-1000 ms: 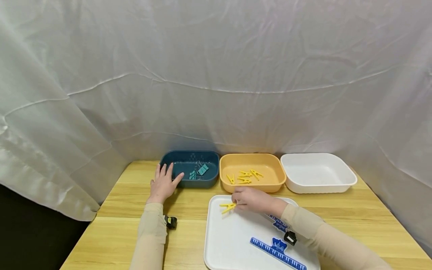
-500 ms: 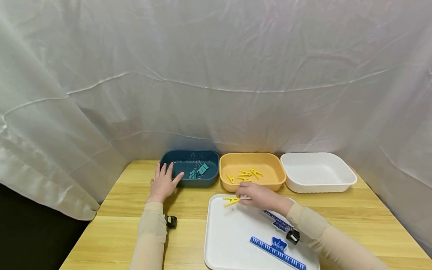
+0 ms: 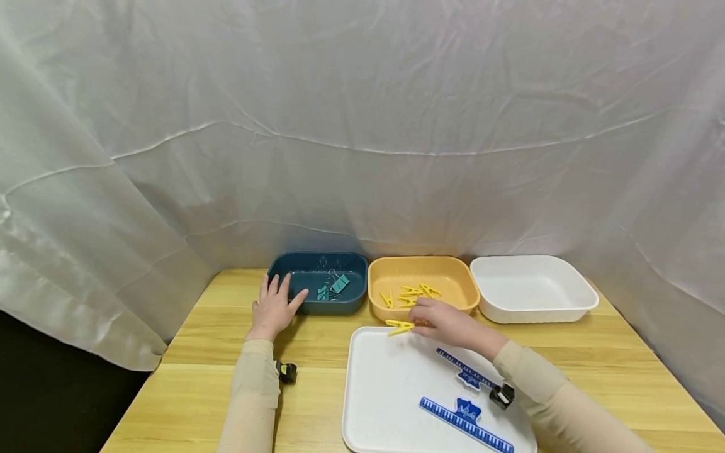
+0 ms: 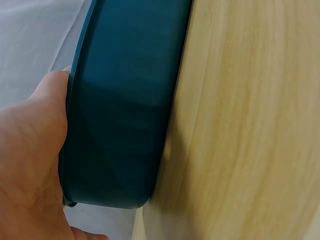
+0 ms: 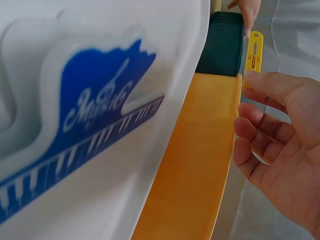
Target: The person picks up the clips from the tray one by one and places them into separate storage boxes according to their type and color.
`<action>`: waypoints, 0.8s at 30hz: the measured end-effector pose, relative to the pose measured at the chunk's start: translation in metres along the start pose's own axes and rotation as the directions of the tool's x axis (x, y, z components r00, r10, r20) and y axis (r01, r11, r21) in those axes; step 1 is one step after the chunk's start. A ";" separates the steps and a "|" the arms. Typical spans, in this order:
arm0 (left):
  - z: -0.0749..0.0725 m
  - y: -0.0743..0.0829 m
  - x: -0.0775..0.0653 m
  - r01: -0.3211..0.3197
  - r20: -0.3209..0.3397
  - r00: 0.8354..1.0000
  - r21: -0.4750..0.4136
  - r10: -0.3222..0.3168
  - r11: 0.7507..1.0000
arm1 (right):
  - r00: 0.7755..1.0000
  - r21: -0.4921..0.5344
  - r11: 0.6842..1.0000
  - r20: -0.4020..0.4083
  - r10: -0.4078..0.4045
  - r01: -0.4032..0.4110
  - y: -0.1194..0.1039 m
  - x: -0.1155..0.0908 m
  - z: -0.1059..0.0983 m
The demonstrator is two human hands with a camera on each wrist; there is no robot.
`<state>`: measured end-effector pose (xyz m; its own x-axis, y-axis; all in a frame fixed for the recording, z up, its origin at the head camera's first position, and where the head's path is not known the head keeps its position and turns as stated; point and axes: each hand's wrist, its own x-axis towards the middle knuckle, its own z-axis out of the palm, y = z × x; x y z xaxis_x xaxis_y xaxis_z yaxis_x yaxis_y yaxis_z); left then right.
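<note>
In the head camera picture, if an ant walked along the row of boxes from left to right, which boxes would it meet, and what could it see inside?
Dark blue box with teal clips, then orange box with yellow clips, then white box with no clips showing.

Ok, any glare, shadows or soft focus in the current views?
Head: bright sheen on the lower left of the curtain; left wrist: a soft-edged shadow on the tabletop beside the dark blue bin, wood grain blurry; right wrist: soft lettering on the blue ruler clip, while the yellow clip looks crisper.
</note>
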<state>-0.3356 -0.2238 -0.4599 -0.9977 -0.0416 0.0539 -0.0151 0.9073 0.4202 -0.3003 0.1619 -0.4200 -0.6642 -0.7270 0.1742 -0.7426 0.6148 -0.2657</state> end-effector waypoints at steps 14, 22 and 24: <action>-0.002 0.000 -0.002 0.002 -0.003 1.000 -0.008 -0.002 1.000 | 0.990 0.015 0.990 -0.009 0.140 -0.139 0.011 -0.011 -0.010; -0.001 -0.001 -0.001 0.003 -0.004 1.000 -0.001 -0.003 1.000 | 0.985 0.024 0.986 -0.048 0.165 -0.164 0.022 -0.017 -0.013; -0.001 -0.001 -0.001 0.005 -0.002 1.000 -0.003 -0.005 1.000 | 0.985 0.021 0.986 -0.059 0.165 -0.164 0.025 -0.018 -0.014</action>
<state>-0.3348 -0.2252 -0.4593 -0.9974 -0.0467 0.0540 -0.0195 0.9058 0.4233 -0.3076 0.1943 -0.4168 -0.7813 -0.5965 0.1838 -0.6219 0.7188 -0.3109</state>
